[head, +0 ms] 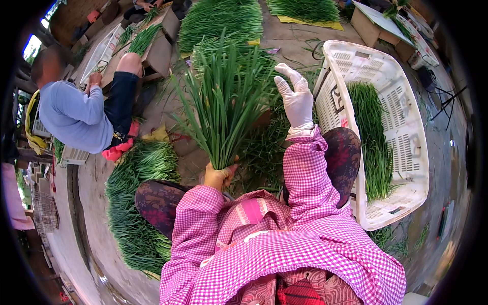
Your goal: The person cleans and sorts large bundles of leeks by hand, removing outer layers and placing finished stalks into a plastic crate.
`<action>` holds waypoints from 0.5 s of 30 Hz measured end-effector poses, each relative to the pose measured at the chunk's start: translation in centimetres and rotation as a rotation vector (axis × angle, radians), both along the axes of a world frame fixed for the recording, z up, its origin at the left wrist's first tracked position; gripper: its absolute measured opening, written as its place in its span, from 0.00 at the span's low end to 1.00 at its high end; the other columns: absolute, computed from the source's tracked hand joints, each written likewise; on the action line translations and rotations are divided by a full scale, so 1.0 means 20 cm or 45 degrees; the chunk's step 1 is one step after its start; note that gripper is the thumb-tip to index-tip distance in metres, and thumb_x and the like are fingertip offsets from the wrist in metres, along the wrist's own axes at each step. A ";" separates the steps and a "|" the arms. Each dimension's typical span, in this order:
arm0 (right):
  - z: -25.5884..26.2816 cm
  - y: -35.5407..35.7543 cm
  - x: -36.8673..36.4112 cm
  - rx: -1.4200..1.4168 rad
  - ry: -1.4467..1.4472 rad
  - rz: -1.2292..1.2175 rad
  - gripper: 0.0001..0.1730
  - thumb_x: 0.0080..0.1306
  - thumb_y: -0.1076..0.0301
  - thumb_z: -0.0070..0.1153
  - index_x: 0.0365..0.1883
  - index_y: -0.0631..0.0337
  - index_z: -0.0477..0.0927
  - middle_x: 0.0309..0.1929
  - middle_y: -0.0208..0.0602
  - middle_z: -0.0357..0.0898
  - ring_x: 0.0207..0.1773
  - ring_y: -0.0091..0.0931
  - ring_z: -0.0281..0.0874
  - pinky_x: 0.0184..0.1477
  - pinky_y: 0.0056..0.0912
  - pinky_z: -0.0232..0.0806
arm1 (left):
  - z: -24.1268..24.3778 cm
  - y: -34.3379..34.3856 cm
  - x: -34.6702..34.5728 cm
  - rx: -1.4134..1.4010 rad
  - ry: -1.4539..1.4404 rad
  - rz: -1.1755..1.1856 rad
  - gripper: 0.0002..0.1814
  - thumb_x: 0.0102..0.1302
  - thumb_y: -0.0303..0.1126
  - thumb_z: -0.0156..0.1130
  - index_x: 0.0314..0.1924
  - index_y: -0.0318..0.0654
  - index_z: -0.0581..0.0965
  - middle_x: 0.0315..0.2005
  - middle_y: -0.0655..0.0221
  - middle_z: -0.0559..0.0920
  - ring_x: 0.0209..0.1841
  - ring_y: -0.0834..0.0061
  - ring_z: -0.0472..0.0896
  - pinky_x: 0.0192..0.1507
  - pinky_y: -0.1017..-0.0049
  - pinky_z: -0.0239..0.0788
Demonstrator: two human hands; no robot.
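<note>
My left hand point(218, 176) grips a bunch of long green leaves, which look like Chinese chives point(221, 122), around its lower end. The leaves fan out upward and away from me. To the right of the bunch, my right hand point(296, 97) is raised in a thin white glove, thumb and fingers apart with nothing between them. Beyond the bunch lies a pile of the same greens point(198, 57). Close to my right hand stands a white perforated plastic crate point(406, 114) with a stack of chives point(368, 141) along its near side.
Another chive heap point(143, 213) lies by my left knee. Loose leaves point(263, 160) litter the concrete floor between my legs. A co-worker point(76, 110) sits at the left beside a cardboard box point(160, 49). More chives rest on yellow sheeting point(310, 22) farther off.
</note>
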State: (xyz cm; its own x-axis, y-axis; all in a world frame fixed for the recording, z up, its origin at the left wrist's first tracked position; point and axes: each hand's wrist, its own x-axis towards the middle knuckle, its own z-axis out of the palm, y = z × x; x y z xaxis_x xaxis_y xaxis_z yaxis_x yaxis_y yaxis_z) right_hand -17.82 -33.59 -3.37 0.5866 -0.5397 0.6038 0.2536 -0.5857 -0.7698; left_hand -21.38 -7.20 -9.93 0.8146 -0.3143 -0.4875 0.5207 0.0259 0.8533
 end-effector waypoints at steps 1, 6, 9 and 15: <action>0.00 0.00 0.00 -0.061 0.024 -0.034 0.18 0.60 0.60 0.63 0.46 0.59 0.81 0.49 0.41 0.80 0.55 0.35 0.73 0.59 0.35 0.64 | -0.02 0.01 0.00 0.002 -0.017 -0.024 0.15 0.53 0.15 0.62 0.43 0.31 0.80 0.13 0.74 0.72 0.10 0.83 0.60 0.14 0.80 0.44; -0.05 -0.02 0.00 -0.235 0.325 0.020 0.14 0.56 0.58 0.64 0.32 0.60 0.83 0.37 0.40 0.82 0.44 0.37 0.77 0.51 0.37 0.67 | 0.00 -0.01 0.00 0.064 -0.022 -0.059 0.18 0.53 0.10 0.56 0.44 0.30 0.80 0.14 0.74 0.73 0.10 0.84 0.61 0.15 0.80 0.44; -0.05 0.01 0.01 -0.183 0.209 -0.030 0.11 0.55 0.61 0.64 0.28 0.61 0.82 0.32 0.40 0.81 0.39 0.37 0.78 0.47 0.38 0.67 | -0.05 0.03 0.01 -0.081 -0.053 -0.051 0.19 0.52 0.12 0.60 0.46 0.31 0.79 0.18 0.69 0.77 0.11 0.84 0.63 0.13 0.80 0.47; -0.04 -0.01 -0.01 0.739 -0.128 0.150 0.11 0.64 0.66 0.60 0.29 0.67 0.82 0.32 0.31 0.83 0.38 0.19 0.75 0.46 0.22 0.64 | -0.01 0.00 0.01 -0.187 -0.001 0.001 0.18 0.55 0.13 0.63 0.47 0.33 0.80 0.18 0.72 0.76 0.11 0.84 0.63 0.12 0.80 0.47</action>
